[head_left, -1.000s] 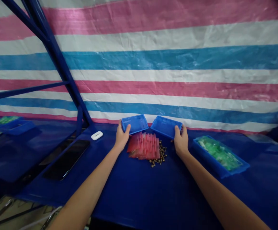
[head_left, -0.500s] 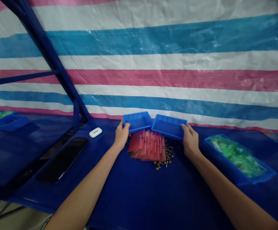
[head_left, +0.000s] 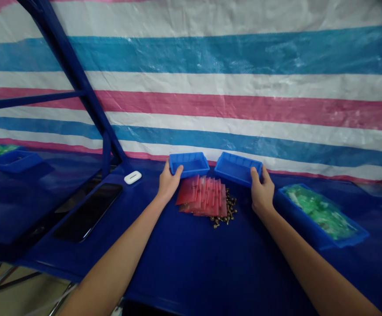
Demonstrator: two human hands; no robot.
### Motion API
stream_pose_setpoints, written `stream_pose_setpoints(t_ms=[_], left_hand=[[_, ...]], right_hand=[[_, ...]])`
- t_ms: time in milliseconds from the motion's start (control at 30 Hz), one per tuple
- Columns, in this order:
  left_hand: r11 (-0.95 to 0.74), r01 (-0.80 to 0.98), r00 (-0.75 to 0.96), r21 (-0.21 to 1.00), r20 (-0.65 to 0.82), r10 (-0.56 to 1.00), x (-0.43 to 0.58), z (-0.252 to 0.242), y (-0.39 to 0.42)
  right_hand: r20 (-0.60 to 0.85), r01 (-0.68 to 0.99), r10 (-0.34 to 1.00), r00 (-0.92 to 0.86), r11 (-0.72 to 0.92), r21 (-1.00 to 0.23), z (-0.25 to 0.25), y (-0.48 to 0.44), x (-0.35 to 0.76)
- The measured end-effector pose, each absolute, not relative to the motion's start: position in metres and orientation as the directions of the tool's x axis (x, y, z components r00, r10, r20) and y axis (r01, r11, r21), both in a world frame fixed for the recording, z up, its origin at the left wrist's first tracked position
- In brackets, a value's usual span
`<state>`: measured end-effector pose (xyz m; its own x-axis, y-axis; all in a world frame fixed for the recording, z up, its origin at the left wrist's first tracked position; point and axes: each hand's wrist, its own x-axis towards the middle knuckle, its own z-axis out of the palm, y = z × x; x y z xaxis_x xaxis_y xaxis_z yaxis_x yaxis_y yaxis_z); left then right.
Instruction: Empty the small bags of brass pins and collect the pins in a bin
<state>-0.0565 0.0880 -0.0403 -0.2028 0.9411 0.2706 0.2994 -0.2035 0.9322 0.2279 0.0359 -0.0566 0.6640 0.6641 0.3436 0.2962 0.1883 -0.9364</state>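
Observation:
My left hand [head_left: 169,182] grips the near corner of a small blue plastic tray [head_left: 189,164], thumb on its rim. My right hand [head_left: 262,191] holds the right end of a matching blue tray [head_left: 237,169]. Both trays look empty and sit at the table's back edge, a narrow gap between them. Just below that gap lies a fanned row of red plastic packets [head_left: 201,196], with a loose heap of small brass screws [head_left: 225,210] beside it. Neither hand touches the packets or screws.
To the right, a blue tray [head_left: 304,225] holds green bagged items [head_left: 320,215]. A black phone [head_left: 87,212] and white earbud case [head_left: 132,177] lie left on the blue table cover [head_left: 191,263]. Another blue tray [head_left: 13,161] and a blue frame [head_left: 79,83] stand further left.
The trays have moved slightly apart, after nearly touching half a second ago, and now sit squarer to the table edge. My right hand has shifted right with its tray.

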Motion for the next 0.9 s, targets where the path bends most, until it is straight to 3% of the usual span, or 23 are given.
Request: stream_pose_setpoints(t_ms=[167, 267, 333, 400, 467, 533, 600, 733, 900], left_hand=[[-0.191, 0.581, -0.225, 0.791, 0.381, 0.897, -0.055, -0.045, 0.082], [-0.179, 0.661, -0.205, 0.728, 0.405, 0.891, -0.052, -0.043, 0.077], [-0.254, 0.715, -0.17, 0.652, 0.514, 0.841, -0.049, -0.035, 0.07], [-0.401, 0.753, -0.045, 0.522, 0.649, 0.76, -0.044, -0.024, 0.059], [-0.583, 0.714, 0.188, 0.387, 0.697, 0.692, -0.037, -0.013, 0.045], [-0.716, 0.628, 0.429, 0.305, 0.632, 0.645, -0.029, -0.009, 0.032], [-0.766, 0.587, 0.58, 0.264, 0.523, 0.624, -0.021, -0.011, 0.022], [-0.746, 0.616, 0.642, 0.253, 0.386, 0.662, -0.013, -0.024, 0.016], [-0.759, 0.58, 0.71, 0.295, 0.272, 0.649, -0.017, -0.028, 0.02]], right_hand=[[0.365, 0.348, 0.71, 0.602, 0.179, -0.921, -0.061, 0.039, 0.23], [0.357, 0.377, 0.731, 0.582, 0.147, -0.915, -0.061, 0.039, 0.231], [0.405, 0.437, 0.703, 0.585, 0.148, -0.887, -0.056, 0.035, 0.23], [0.546, 0.577, 0.603, 0.582, 0.166, -0.8, -0.048, 0.029, 0.225], [0.688, 0.726, 0.534, 0.491, 0.186, -0.662, -0.04, 0.02, 0.218], [0.728, 0.797, 0.605, 0.322, 0.242, -0.554, -0.036, 0.012, 0.21], [0.678, 0.814, 0.724, 0.128, 0.314, -0.489, -0.036, 0.006, 0.201], [0.598, 0.81, 0.801, -0.036, 0.374, -0.452, -0.041, 0.002, 0.191], [0.539, 0.718, 0.84, -0.067, 0.416, -0.558, -0.04, 0.005, 0.191]])
